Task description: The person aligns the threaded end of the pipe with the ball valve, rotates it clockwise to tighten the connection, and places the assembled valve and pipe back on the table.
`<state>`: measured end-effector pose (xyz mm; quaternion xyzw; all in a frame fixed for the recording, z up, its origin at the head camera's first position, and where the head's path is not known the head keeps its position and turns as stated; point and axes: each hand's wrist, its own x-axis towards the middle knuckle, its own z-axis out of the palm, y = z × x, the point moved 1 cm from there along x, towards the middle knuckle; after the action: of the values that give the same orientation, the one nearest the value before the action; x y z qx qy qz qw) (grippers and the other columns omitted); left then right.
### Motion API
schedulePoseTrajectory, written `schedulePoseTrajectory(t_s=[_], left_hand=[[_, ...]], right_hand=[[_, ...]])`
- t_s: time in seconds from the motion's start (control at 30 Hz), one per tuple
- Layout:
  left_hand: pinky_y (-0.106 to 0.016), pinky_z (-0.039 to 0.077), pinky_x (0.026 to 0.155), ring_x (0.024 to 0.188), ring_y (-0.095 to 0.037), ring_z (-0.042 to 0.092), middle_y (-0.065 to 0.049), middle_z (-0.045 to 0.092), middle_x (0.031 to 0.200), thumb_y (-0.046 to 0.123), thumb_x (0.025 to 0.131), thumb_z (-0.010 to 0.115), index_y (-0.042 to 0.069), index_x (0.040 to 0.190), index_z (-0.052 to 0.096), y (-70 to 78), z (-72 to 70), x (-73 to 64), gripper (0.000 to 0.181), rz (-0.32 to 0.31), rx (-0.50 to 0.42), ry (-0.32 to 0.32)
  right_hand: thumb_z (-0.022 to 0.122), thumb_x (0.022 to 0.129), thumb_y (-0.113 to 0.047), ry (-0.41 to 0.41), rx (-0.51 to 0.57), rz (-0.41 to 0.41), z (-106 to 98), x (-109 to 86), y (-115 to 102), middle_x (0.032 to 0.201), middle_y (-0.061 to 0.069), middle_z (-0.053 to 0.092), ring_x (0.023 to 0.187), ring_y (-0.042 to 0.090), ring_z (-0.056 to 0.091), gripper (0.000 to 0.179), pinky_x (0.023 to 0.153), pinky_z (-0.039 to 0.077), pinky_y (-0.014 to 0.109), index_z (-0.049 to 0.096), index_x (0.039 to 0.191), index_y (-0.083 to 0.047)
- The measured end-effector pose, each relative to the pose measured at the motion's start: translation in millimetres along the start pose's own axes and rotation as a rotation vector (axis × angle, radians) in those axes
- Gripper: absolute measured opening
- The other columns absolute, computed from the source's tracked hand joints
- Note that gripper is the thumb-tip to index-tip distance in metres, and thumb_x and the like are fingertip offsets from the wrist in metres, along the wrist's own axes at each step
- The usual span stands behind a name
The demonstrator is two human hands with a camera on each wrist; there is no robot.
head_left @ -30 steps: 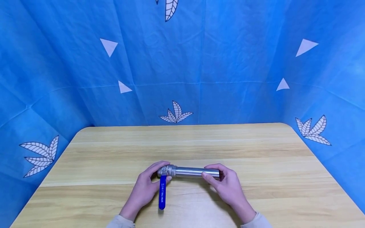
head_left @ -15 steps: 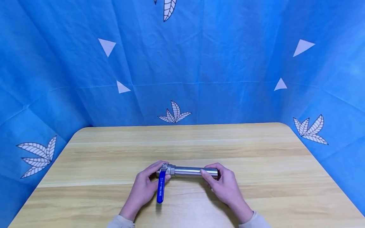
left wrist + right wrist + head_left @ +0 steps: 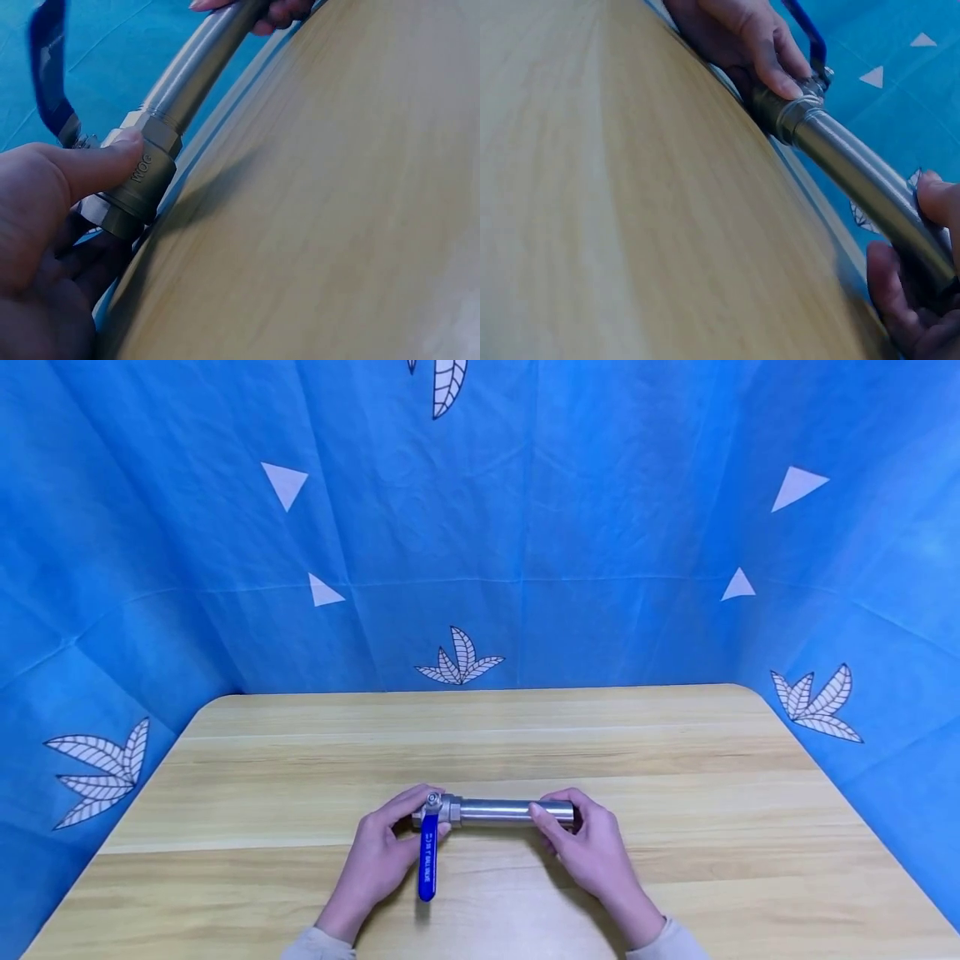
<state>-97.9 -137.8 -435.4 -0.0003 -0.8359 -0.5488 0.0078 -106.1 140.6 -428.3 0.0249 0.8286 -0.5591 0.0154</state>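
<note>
A steel ball valve (image 3: pixel 146 176) with a blue lever handle (image 3: pixel 427 860) is joined to a straight metal pipe (image 3: pixel 495 811), the pair lying crosswise near the middle of the table. My left hand (image 3: pixel 381 852) grips the valve body, its thumb pressed on the near side beside the raised letters "WOG". Toward the pipe's right end, my right hand (image 3: pixel 596 847) holds it between thumb and fingers. The lever points back toward me and stands out from the valve in both wrist views. In the right wrist view the pipe (image 3: pixel 862 176) meets the valve at a threaded collar.
A light wood-grain table (image 3: pixel 480 735) with rounded far corners spreads under the hands. Blue cloth (image 3: pixel 480 527) printed with white leaves and triangles hangs behind it and along both sides.
The lever's free end rose a little as the valve turned slightly, then dropped partway back. Both hands keep their grip in nearly the same places.
</note>
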Motion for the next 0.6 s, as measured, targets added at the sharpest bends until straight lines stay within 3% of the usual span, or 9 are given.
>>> schedulePoseTrajectory(t_s=[0.23, 0.33, 0.6], left_hand=[[-0.056, 0.047, 0.123, 0.145, -0.031, 0.059, 0.002, 0.068, 0.15, 0.019, 0.088, 0.09, 0.034, 0.13, 0.078, 2.1, 0.2, 0.3, 0.047, -0.06, -0.035, -0.005], [-0.058, 0.045, 0.124, 0.147, -0.033, 0.058, 0.0, 0.067, 0.151, 0.017, 0.088, 0.09, 0.034, 0.131, 0.078, 2.6, 0.0, -0.1, 0.048, -0.067, -0.022, -0.001], [-0.059, 0.043, 0.125, 0.15, -0.035, 0.055, -0.001, 0.066, 0.153, 0.01, 0.089, 0.087, 0.034, 0.132, 0.077, 3.6, -0.1, -1.7, 0.05, -0.074, -0.023, -0.009]], right_hand=[[0.086, 0.093, -0.028, 0.041, -0.078, -0.075, -3.2, 4.9, 5.6, 0.107, 0.004, 0.075, 0.082, 0.012, 0.063, 0.022, 0.072, 0.055, 0.022, 0.078, 0.111, -0.02], [0.087, 0.092, -0.028, 0.047, -0.121, -0.092, -3.7, 6.5, 6.2, 0.11, 0.005, 0.072, 0.092, 0.013, 0.061, 0.021, 0.078, 0.053, 0.022, 0.079, 0.11, -0.021], [0.09, 0.088, -0.023, 0.065, -0.167, -0.101, -3.7, 8.1, 6.7, 0.105, 0.002, 0.074, 0.094, 0.013, 0.061, 0.024, 0.081, 0.053, 0.023, 0.08, 0.109, -0.018]])
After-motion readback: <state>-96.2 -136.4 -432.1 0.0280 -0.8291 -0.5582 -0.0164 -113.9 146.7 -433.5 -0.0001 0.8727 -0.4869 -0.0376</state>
